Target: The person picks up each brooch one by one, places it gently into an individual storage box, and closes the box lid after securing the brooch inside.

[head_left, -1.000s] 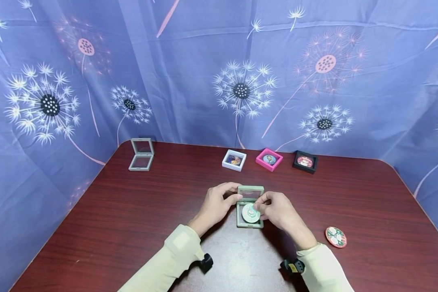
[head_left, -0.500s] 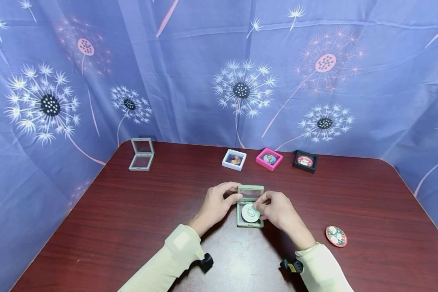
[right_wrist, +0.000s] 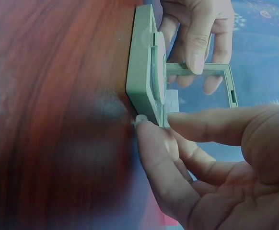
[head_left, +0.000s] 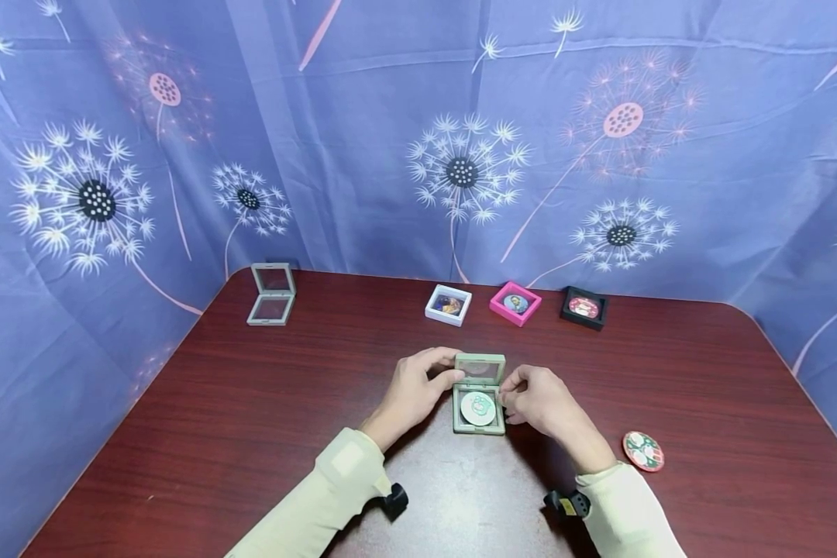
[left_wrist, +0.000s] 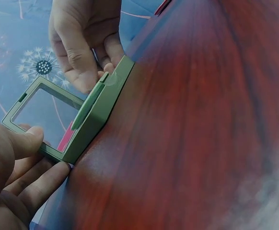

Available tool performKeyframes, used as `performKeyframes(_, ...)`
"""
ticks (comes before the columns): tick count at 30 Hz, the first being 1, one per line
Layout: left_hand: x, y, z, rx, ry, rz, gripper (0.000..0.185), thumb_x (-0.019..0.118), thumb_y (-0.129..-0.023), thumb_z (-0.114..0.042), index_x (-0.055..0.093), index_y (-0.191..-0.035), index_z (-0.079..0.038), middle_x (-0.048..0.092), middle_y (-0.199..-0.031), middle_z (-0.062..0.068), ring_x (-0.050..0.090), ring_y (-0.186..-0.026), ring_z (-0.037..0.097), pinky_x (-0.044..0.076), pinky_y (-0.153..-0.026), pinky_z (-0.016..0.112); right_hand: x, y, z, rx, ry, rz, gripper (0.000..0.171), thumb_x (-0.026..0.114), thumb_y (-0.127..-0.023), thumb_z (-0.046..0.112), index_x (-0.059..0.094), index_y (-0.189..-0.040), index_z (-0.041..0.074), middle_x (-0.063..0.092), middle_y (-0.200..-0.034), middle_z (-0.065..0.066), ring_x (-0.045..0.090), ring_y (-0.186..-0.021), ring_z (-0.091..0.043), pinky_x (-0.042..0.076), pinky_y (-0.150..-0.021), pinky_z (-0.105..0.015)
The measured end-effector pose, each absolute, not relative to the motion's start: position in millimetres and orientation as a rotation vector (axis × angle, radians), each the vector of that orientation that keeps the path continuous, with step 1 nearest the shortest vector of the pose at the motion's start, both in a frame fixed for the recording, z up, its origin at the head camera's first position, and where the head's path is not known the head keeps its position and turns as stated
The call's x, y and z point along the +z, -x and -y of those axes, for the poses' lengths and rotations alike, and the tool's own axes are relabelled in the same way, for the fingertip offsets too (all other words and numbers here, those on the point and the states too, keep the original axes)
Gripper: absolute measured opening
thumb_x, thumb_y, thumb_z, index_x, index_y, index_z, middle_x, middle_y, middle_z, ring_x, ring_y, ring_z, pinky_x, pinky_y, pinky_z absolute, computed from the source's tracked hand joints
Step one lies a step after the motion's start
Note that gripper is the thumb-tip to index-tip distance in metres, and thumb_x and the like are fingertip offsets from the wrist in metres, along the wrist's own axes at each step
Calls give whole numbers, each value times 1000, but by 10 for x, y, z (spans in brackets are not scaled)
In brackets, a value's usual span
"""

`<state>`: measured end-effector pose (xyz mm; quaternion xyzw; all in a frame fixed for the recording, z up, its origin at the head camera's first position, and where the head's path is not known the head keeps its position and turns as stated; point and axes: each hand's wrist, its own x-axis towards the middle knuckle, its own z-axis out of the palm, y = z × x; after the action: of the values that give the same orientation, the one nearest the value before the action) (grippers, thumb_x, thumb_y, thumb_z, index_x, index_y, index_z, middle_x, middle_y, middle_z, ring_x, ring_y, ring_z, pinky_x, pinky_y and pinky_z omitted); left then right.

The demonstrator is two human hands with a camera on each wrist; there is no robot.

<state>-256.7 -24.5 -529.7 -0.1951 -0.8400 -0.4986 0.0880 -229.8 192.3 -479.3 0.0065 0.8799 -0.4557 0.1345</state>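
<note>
A green hinged display case [head_left: 479, 431] stands unfolded on the table in the head view, its clear-windowed lid [left_wrist: 20, 97] raised. In its base lies a round white badge [head_left: 477, 408] with a green design, seen edge-on in both wrist views. My left hand [head_left: 413, 390] pinches the lid near the hinge, thumb on the inner side and fingers behind. At the base's right edge is my right hand [head_left: 540, 401]; its thumb and fingers [right_wrist: 154, 143] pinch the side of the case near the corner, beside the badge.
Along the back stand a white case [head_left: 430, 311], a pink case [head_left: 508, 317] and a black case [head_left: 582, 322], each with a picture inside. An unfolded grey case [head_left: 273, 295] sits back left. A red-and-green round badge [head_left: 644, 451] lies to the right.
My right hand has let go of the white badge and shifted right to the case's edge. The badge now lies flatter in the base. My left hand has stayed put.
</note>
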Motion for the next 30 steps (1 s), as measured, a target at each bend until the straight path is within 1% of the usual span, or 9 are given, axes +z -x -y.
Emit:
performKeyframes(7, -5296, 2560, 242, -1490, 582, 2496, 24, 81, -95, -11, 79, -119, -12, 79, -100, -2, 72, -97, 11, 58, -89, 34, -4814, 2292, -1923, -1360, -53, -2501, 4, 66, -96, -7, 63, -98, -9, 66, -85, -17, 74, -72, -27, 66, -66, -39)
performKeyframes(23, -5321, 2560, 240, -1492, 571, 2499, 24, 81, -95, -11, 79, -120, -13, 79, -101, -2, 72, -97, 11, 58, -91, 35, -4827, 2290, -1903, -1436, -106, -2433, 5, 65, -97, -9, 62, -99, -12, 63, -86, -19, 74, -75, -28, 66, -68, -40)
performKeyframes(27, -5320, 2569, 247, -1508, 583, 2491, 24, 81, -95, -12, 79, -119, -13, 78, -100, -3, 71, -95, 11, 58, -88, 34, -4833, 2292, -1906, -1444, -101, -2430, 5, 65, -96, -9, 62, -99, -12, 63, -86, -19, 74, -75, -28, 66, -68, -41)
performKeyframes(30, -5315, 2571, 257, -1525, 591, 2483, 23, 80, -97, -16, 79, -120, -14, 78, -102, -4, 70, -93, 11, 58, -86, 32, -4840, 2297, -1909, -1451, -99, -2425, 5, 64, -96, -9, 62, -100, -12, 63, -86, -19, 74, -75, -28, 66, -68, -41)
